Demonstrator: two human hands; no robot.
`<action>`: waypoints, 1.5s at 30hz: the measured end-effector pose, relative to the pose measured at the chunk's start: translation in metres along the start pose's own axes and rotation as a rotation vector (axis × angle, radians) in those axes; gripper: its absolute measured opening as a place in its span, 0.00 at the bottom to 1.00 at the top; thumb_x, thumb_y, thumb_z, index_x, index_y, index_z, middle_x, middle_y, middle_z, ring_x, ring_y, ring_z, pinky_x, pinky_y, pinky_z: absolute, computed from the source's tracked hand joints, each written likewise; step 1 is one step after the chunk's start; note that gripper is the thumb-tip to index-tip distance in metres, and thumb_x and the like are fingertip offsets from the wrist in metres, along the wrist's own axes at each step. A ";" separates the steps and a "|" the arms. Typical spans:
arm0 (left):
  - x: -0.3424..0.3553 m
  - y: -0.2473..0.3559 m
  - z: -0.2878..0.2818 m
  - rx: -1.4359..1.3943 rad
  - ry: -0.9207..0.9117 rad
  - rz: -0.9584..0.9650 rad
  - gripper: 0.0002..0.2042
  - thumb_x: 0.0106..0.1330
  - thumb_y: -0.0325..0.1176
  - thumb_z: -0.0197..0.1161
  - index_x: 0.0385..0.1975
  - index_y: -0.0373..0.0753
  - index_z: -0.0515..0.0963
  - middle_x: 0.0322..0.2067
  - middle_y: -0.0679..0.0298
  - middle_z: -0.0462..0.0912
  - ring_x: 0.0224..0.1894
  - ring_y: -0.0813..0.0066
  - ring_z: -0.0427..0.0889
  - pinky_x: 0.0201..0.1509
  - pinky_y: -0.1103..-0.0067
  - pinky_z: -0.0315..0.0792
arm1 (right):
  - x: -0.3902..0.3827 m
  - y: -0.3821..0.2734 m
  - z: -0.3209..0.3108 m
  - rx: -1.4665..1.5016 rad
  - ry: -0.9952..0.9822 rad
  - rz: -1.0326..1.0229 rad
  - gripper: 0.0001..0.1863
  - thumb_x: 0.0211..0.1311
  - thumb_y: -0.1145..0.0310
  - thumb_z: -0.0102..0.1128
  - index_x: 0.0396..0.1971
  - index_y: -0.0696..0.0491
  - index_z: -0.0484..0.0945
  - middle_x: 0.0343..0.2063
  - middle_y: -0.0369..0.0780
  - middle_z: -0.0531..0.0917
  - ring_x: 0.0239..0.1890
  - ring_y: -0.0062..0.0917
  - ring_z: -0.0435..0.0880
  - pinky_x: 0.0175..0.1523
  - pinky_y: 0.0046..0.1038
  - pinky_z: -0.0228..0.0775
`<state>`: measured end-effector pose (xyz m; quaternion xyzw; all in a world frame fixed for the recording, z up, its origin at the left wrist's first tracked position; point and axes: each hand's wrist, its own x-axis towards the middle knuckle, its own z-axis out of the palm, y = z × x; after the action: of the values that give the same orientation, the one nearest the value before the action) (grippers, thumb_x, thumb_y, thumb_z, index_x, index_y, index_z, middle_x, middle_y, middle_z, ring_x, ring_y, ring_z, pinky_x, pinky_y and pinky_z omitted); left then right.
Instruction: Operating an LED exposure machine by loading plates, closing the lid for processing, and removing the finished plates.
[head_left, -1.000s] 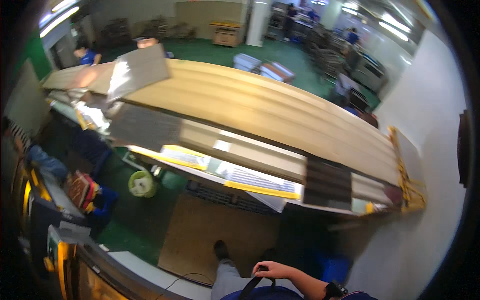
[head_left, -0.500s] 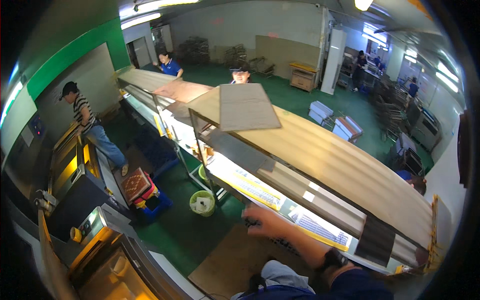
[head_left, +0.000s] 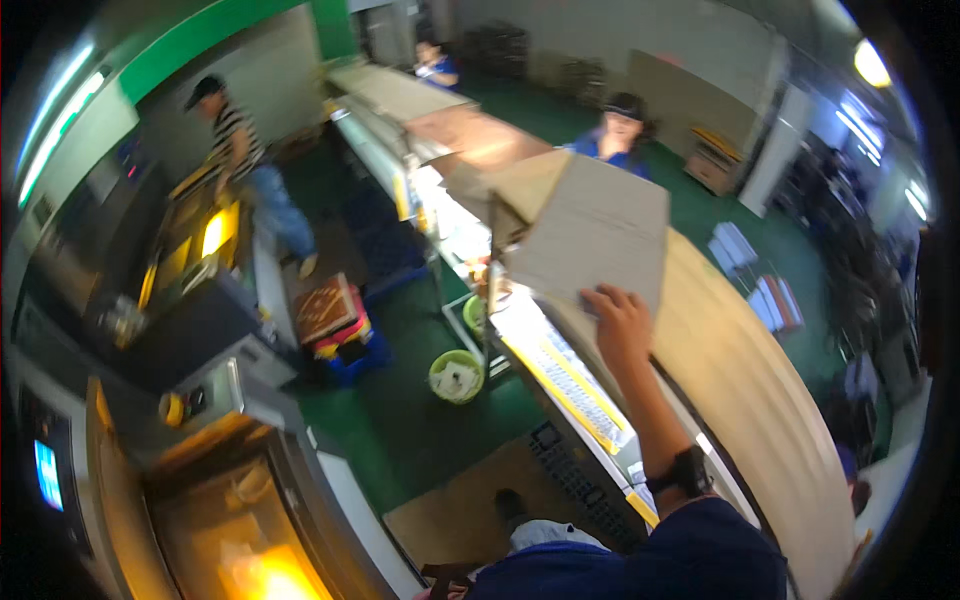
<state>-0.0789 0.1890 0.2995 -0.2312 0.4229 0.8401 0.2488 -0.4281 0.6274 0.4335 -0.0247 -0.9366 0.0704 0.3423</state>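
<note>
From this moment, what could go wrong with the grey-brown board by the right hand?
First, the right hand is at the near edge of the board, fingers spread rather than visibly wrapped around it, so the board might slip if pulled.
Second, the board lies on top of the long tan shelf, so it could slide along that surface if pushed.
Third, a co-worker stands just beyond its far side and might get bumped.

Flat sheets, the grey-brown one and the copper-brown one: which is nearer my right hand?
The grey-brown sheet: your right hand overlaps its near edge in view, whereas the copper-brown sheet lies beyond it, clear of the hand.
</note>
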 end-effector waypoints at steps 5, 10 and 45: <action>-0.037 0.008 -0.020 -0.210 0.009 0.317 0.32 0.66 0.62 0.49 0.45 0.33 0.74 0.43 0.53 0.79 0.48 0.64 0.79 0.52 0.72 0.73 | -0.018 -0.045 0.004 0.067 -0.042 -0.180 0.16 0.56 0.74 0.58 0.44 0.49 0.84 0.46 0.40 0.84 0.42 0.35 0.82 0.51 0.33 0.71; -0.074 -0.056 -0.089 -0.577 0.067 0.591 0.37 0.62 0.71 0.46 0.40 0.34 0.76 0.31 0.62 0.79 0.32 0.69 0.78 0.37 0.74 0.70 | -0.032 -0.142 -0.025 0.301 -0.031 -0.608 0.14 0.62 0.80 0.50 0.44 0.58 0.82 0.48 0.45 0.83 0.49 0.38 0.81 0.55 0.36 0.71; -0.317 0.156 -0.024 -0.694 0.570 2.430 0.18 0.70 0.46 0.55 0.20 0.48 0.62 0.14 0.76 0.56 0.16 0.84 0.56 0.29 0.78 0.59 | -0.461 -0.682 0.125 0.975 -0.752 -1.892 0.25 0.64 0.60 0.54 0.61 0.44 0.66 0.66 0.39 0.63 0.71 0.37 0.56 0.71 0.54 0.40</action>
<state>0.0735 0.0177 0.5695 0.0767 0.1599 0.5133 -0.8397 -0.1551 -0.1049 0.1471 0.8538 -0.4950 0.1439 -0.0728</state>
